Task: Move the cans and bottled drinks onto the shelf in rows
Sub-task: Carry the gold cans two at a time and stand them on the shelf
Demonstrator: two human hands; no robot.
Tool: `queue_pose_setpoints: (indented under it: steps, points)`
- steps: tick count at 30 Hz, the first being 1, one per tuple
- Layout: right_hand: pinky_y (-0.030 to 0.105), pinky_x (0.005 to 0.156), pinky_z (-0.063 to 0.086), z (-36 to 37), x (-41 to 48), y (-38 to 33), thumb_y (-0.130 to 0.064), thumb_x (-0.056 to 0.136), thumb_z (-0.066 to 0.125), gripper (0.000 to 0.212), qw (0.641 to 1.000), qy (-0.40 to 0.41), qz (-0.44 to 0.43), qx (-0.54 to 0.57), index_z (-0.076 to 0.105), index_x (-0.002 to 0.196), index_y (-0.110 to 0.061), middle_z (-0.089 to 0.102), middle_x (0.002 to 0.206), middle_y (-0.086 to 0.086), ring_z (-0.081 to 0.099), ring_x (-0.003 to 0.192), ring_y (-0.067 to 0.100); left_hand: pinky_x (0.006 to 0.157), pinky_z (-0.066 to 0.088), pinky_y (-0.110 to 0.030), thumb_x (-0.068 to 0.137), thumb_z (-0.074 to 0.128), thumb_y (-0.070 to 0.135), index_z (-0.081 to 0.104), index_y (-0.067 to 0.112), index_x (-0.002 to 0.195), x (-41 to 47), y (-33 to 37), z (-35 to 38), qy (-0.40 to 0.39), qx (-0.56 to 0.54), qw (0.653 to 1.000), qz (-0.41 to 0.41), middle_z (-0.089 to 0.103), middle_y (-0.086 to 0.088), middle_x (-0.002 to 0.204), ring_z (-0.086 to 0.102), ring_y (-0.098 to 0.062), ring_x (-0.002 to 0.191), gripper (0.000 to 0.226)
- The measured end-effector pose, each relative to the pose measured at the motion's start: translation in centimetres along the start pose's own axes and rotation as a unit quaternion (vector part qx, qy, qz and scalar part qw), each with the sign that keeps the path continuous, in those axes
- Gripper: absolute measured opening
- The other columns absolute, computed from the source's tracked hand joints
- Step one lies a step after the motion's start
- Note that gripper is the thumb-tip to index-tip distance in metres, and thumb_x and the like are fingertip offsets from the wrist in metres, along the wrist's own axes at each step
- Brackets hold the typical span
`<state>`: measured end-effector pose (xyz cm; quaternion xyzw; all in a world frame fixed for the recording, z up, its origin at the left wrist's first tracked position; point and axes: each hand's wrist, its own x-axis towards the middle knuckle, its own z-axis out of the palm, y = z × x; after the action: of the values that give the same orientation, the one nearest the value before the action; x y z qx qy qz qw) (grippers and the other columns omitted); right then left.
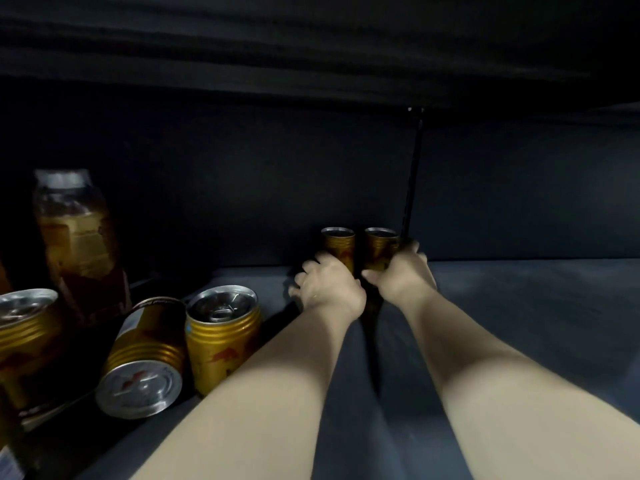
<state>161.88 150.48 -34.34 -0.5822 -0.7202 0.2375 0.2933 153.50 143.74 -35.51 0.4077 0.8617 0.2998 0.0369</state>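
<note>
Two gold cans stand upright side by side at the back of the dark shelf [519, 306]. My left hand [327, 287] wraps the left gold can [339, 245]. Around the right gold can [379, 249] my right hand [401, 273] is closed. Both arms reach deep into the shelf. At the near left stand an upright gold can [221, 336], a gold can tipped on its side [145, 362] with its base toward me, and another upright gold can [26, 344] at the left edge. Behind them is a clear bottle of amber drink [78, 244].
The dark back wall [242, 188] is right behind the two held cans. A black vertical upright [412, 181] runs down the wall just right of them. The shelf above [311, 46] hangs low overhead. Bare shelf surface stretches to the right.
</note>
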Motion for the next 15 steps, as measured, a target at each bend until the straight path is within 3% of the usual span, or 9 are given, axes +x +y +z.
queue_pose_setpoints:
  steps: [3, 8, 12, 15]
  points:
    - [0.046, 0.107, 0.042, -0.5, -1.6, 0.6, -0.039, 0.093, 0.068, 0.093, 0.998, -0.02, -0.028, -0.049, 0.009, 0.156, -0.006, 0.032, 0.153, 0.018, 0.039, 0.137, 0.036, 0.111, 0.031, -0.051, 0.091, 0.06, 0.04, 0.032, 0.005, 0.142, -1.5, -0.1, 0.0, -0.027, 0.037, 0.999, 0.024, 0.039, -0.02, 0.144, 0.04, -0.04, 0.13, 0.067]
    - [0.041, 0.091, 0.05, -0.7, -3.9, 1.8, -0.037, 0.099, 0.052, 0.036, 0.988, -0.056, -0.093, -0.108, 0.045, 0.128, -0.016, 0.058, 0.121, 0.011, 0.057, 0.11, 0.031, 0.113, 0.03, -0.051, 0.089, 0.063, 0.031, 0.033, 0.005, 0.144, -3.8, -1.0, -0.5, -0.047, 0.096, 0.992, 0.064, 0.034, -0.022, 0.15, 0.034, -0.043, 0.136, 0.068]
    - [0.044, 0.1, 0.047, -1.2, -5.8, 2.2, -0.036, 0.102, 0.047, 0.036, 0.971, -0.088, -0.142, -0.172, 0.05, 0.13, -0.013, 0.059, 0.128, 0.014, 0.056, 0.118, 0.036, 0.109, 0.035, -0.05, 0.093, 0.059, 0.034, 0.039, 0.007, 0.139, -5.2, -2.1, -1.3, -0.058, 0.081, 0.99, 0.096, 0.039, -0.02, 0.146, 0.035, -0.042, 0.135, 0.057]
    - [0.042, 0.098, 0.048, -1.6, -6.9, 2.1, -0.031, 0.104, 0.043, 0.034, 0.965, -0.118, -0.17, -0.164, 0.051, 0.132, -0.012, 0.058, 0.129, 0.013, 0.056, 0.117, 0.032, 0.104, 0.038, -0.045, 0.096, 0.055, 0.033, 0.042, 0.008, 0.136, -6.6, -2.5, -2.2, -0.058, 0.072, 0.988, 0.123, 0.044, -0.016, 0.138, 0.041, -0.038, 0.129, 0.049]
